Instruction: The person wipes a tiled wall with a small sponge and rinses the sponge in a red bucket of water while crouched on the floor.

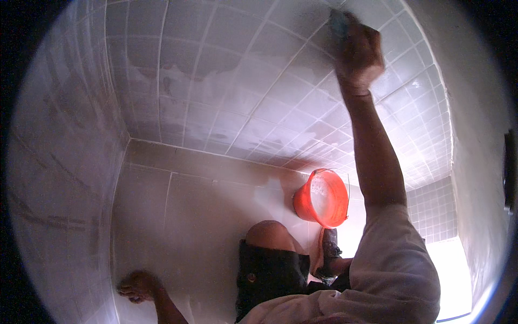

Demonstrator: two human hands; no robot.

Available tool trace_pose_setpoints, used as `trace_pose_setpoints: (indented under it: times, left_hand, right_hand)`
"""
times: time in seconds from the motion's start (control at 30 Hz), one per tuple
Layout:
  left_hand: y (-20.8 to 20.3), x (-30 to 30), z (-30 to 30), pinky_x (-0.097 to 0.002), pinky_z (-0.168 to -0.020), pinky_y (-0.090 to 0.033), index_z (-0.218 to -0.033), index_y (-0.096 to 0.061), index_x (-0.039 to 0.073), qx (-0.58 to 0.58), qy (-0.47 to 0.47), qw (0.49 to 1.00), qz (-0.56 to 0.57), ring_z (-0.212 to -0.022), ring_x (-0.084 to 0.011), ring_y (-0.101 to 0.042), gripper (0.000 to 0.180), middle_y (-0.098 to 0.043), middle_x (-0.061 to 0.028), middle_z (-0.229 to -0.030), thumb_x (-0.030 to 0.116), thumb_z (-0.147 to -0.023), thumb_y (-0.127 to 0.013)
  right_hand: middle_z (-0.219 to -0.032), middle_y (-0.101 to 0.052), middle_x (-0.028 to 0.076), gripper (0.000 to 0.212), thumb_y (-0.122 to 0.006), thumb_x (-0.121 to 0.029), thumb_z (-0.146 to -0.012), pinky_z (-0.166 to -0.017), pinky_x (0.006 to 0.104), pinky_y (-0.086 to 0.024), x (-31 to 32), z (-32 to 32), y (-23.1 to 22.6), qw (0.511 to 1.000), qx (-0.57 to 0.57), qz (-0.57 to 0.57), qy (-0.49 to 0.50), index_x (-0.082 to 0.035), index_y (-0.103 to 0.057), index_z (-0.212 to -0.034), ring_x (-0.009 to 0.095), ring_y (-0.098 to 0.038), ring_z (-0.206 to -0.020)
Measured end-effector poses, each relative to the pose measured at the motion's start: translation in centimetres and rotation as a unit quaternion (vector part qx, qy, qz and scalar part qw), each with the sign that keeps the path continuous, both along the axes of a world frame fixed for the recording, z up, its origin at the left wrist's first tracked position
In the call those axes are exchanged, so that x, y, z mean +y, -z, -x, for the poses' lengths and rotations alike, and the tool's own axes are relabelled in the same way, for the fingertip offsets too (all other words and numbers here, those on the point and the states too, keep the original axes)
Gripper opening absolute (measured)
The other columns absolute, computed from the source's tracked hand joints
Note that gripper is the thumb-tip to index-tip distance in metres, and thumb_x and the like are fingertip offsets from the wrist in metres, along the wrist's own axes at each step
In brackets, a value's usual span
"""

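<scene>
High on the tiled wall (270, 86), my right hand (361, 54) is closed around a blurred blue-green scrubbing pad (339, 26) and presses it to the tiles. The pad's edges are smeared, and my fingers hide part of it. Cloudy wet patches and streaks mark the tiles. My left hand (138, 286) hangs at the lower left, near the foot of the left wall, its fingers curled in with nothing visible in them. A red-orange bucket (305, 200) with foamy liquid inside stands on the floor by the wall, below my right forearm.
My bent knee (274, 236) and a dark shoe (327, 251) are close to the bucket. A streaked wall (59, 162) rises on the left. Along the right runs a pale wall (477, 108) with a dark fixture (509, 171). Bright light enters at the lower right.
</scene>
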State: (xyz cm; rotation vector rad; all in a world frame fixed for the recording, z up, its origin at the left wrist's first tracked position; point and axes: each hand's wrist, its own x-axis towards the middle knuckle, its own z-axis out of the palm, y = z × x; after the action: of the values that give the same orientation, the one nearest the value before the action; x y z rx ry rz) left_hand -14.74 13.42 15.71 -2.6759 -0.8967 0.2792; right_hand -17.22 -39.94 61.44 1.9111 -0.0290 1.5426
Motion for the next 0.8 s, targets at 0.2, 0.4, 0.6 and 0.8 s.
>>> trace_pose_setpoints:
  times: [0.2, 0.4, 0.6, 0.8]
  left_hand:
    - [-1.9, 0.9, -0.9, -0.0519, -0.108, -0.03, -0.143, -0.034, 0.001, 0.042, -0.008, 0.999, 0.013, -0.144, -0.0312, -0.028, 0.057, -0.029, -0.0192, -0.154, 0.037, -0.099, -0.041]
    - [0.1, 1.1, -0.7, -0.0516, -0.109, -0.028, -0.144, -0.029, -0.002, -0.052, 0.038, 0.998, -0.012, -0.143, -0.0345, -0.027, 0.059, -0.029, -0.0212, -0.153, 0.036, -0.1, -0.037]
    - [2.6, 1.9, -0.7, -0.0521, -0.108, -0.028, -0.142, -0.028, -0.003, -0.138, 0.057, 0.989, 0.007, -0.143, -0.0337, -0.026, 0.057, -0.03, -0.0217, -0.151, 0.033, -0.099, -0.038]
    - [3.1, 1.9, -1.5, -0.0515, -0.106, -0.029, -0.134, -0.037, -0.002, -0.161, 0.101, 0.978, -0.086, -0.141, -0.0345, -0.029, 0.053, -0.034, -0.0212, -0.147, 0.033, -0.095, -0.043]
  right_hand:
    - [-0.097, -0.071, 0.005, 0.024, -0.062, -0.001, -0.082, -0.071, 0.0326, -0.058, 1.9, -2.3, 11.1, 0.896, 0.419, 0.107, -0.095, -0.012, -0.074, -0.099, 0.022, -0.068, -0.084]
    - [-0.099, -0.065, 0.012, 0.021, -0.057, -0.005, -0.086, -0.069, 0.0389, -0.055, 3.5, -11.3, 2.3, 0.968, 0.227, -0.016, 0.1, -0.006, -0.066, -0.105, 0.028, -0.064, -0.082]
    - [-0.106, -0.066, 0.011, 0.028, -0.065, -0.009, -0.082, -0.081, 0.0419, -0.054, 4.5, -8.4, 14.2, 0.886, 0.463, -0.04, 0.012, -0.012, -0.067, -0.109, 0.028, -0.065, -0.096]
    - [-0.101, -0.064, 0.015, 0.021, -0.057, -0.004, -0.089, -0.08, 0.0402, -0.054, 3.5, 10.4, 19.3, 0.783, 0.436, -0.412, 0.162, -0.007, -0.067, -0.108, 0.033, -0.065, -0.09]
